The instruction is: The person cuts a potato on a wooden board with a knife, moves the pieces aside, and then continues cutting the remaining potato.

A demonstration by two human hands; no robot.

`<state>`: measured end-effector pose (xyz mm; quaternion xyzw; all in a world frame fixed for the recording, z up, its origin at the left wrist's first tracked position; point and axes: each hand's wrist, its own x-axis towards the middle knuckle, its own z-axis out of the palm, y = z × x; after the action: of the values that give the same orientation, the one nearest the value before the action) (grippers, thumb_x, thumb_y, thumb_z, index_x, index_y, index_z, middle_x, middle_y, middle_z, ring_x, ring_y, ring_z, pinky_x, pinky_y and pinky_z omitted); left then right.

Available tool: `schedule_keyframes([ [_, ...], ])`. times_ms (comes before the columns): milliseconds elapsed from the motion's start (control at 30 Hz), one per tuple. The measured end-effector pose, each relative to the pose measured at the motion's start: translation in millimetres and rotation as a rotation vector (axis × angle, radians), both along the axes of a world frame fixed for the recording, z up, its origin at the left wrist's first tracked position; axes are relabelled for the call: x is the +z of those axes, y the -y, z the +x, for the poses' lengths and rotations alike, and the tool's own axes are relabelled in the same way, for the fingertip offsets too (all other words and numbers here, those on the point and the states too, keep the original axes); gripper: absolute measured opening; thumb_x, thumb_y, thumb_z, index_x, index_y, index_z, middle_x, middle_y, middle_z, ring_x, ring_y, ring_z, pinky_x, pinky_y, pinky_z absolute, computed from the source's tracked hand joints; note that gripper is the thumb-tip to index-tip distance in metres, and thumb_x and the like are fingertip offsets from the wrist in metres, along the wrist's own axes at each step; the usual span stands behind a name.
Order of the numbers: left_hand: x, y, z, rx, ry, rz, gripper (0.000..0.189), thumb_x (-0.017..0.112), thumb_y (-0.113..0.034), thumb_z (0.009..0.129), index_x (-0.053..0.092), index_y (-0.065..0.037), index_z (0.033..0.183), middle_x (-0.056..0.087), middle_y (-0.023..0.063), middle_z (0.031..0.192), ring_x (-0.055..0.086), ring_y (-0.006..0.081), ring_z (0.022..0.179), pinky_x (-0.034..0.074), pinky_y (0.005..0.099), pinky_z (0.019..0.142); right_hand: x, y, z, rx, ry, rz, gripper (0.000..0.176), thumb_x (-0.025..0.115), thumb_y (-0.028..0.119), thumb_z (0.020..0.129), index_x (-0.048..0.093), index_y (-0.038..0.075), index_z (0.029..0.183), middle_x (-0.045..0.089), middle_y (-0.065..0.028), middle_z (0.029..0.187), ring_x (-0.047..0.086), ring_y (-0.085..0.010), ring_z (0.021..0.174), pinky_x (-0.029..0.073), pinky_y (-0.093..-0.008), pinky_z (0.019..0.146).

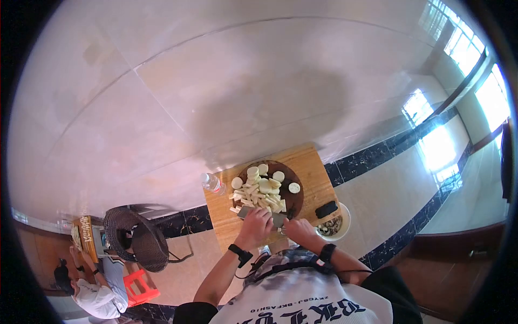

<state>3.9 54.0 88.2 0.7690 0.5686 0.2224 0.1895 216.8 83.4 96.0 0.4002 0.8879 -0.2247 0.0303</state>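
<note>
A round dark wooden cutting board (295, 201) holds pale peeled vegetable chunks (265, 185) and a heap of cut sticks (250, 194). Just in front of the heap lies a broad-bladed kitchen knife (279, 219), its blade showing on both sides of my left hand (256, 223). The fingers of that hand are bent over the blade, near the cut sticks. My right hand (299, 230) is closed around the handle end at the board's near right edge, hiding most of the handle. One round slice (294, 188) sits apart on the right of the board.
The board stands on a small wooden table (314, 167) against a tiled wall. A plastic bottle (215, 185) is at its left, a black object (326, 209) at its right. Beside it is a white bucket (344, 220) with scraps. A wicker chair (149, 245) and another person (97, 297) are left.
</note>
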Motion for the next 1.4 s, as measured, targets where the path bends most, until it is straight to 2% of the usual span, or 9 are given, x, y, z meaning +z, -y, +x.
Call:
schedule_keyframes([
  [167,15,-4,2,0.033,-0.157,-0.076,0.026,0.059,-0.020,0.090,0.067,0.000,0.104,0.065,0.0152,0.112,0.058,0.0333,0.113,0.046,0.0476,0.097,-29,5,-4,0.032,-0.087,0.074,0.016,0.056,0.018,0.089,0.056,0.002,0.092,0.065,-0.0167,0.062,0.068,-0.0370,0.058,0.054,-0.0501,0.050],
  [267,6,-7,3,0.124,-0.274,0.156,0.030,0.058,-0.017,0.088,0.065,0.002,0.110,0.064,0.0172,0.115,0.057,0.0359,0.113,0.046,0.0478,0.097,-26,5,-6,0.066,-0.111,0.089,0.016,0.056,0.018,0.089,0.056,0.003,0.093,0.065,-0.0163,0.062,0.068,-0.0369,0.057,0.054,-0.0497,0.049],
  [467,19,9,17,0.102,0.117,0.412,0.027,0.066,-0.012,0.075,0.062,-0.001,0.100,0.061,0.0164,0.102,0.061,0.0364,0.093,0.052,0.0457,0.083,6,5,6,-0.128,-0.074,-0.084,0.020,0.060,0.021,0.090,0.058,0.002,0.096,0.068,-0.0194,0.070,0.070,-0.0410,0.068,0.056,-0.0529,0.061],
  [567,12,22,27,-0.028,0.191,0.394,0.028,0.069,-0.011,0.070,0.059,-0.003,0.095,0.059,0.0148,0.095,0.061,0.0350,0.086,0.053,0.0436,0.076,10,15,26,-0.290,-0.143,-0.132,0.025,0.061,0.026,0.091,0.057,0.002,0.096,0.067,-0.0233,0.072,0.067,-0.0456,0.071,0.054,-0.0563,0.065],
  [700,1,24,40,-0.208,0.023,0.068,0.021,0.069,-0.014,0.079,0.061,-0.002,0.095,0.060,0.0152,0.098,0.063,0.0350,0.084,0.054,0.0442,0.073,-5,24,50,-0.499,-0.228,-0.148,0.028,0.062,0.029,0.090,0.058,0.002,0.094,0.064,-0.0276,0.073,0.065,-0.0489,0.074,0.051,-0.0583,0.067],
  [900,-45,18,64,0.181,-0.111,-0.309,0.035,0.067,-0.026,0.088,0.054,0.000,0.107,0.060,0.0192,0.103,0.066,0.0360,0.096,0.057,0.0445,0.072,-15,32,67,-0.637,-0.333,-0.103,0.025,0.062,0.026,0.089,0.059,0.001,0.089,0.063,-0.0292,0.072,0.063,-0.0507,0.072,0.049,-0.0595,0.067],
  [933,-55,18,63,0.144,-0.129,-0.183,0.038,0.066,-0.022,0.086,0.051,0.002,0.111,0.060,0.0217,0.102,0.067,0.0357,0.091,0.057,0.0439,0.069,-13,35,67,-0.649,-0.312,-0.110,0.025,0.062,0.026,0.089,0.059,0.001,0.089,0.063,-0.0292,0.072,0.063,-0.0507,0.072,0.049,-0.0594,0.067],
  [1100,-74,11,62,0.210,-0.150,-0.318,0.031,0.061,-0.011,0.082,0.052,0.001,0.109,0.062,0.0209,0.098,0.068,0.0388,0.085,0.057,0.0473,0.070,-6,40,66,-0.665,-0.317,-0.150,0.026,0.061,0.028,0.091,0.061,0.002,0.087,0.064,-0.0287,0.073,0.064,-0.0501,0.074,0.050,-0.0587,0.068],
  [1400,-22,6,27,0.266,-0.063,-0.182,0.026,0.062,-0.009,0.080,0.058,-0.001,0.104,0.062,0.0183,0.100,0.065,0.0381,0.094,0.054,0.0501,0.075,-3,36,61,-0.657,-0.324,-0.200,0.025,0.063,0.027,0.090,0.061,0.001,0.087,0.065,-0.0282,0.075,0.064,-0.0498,0.076,0.051,-0.0582,0.069],
])
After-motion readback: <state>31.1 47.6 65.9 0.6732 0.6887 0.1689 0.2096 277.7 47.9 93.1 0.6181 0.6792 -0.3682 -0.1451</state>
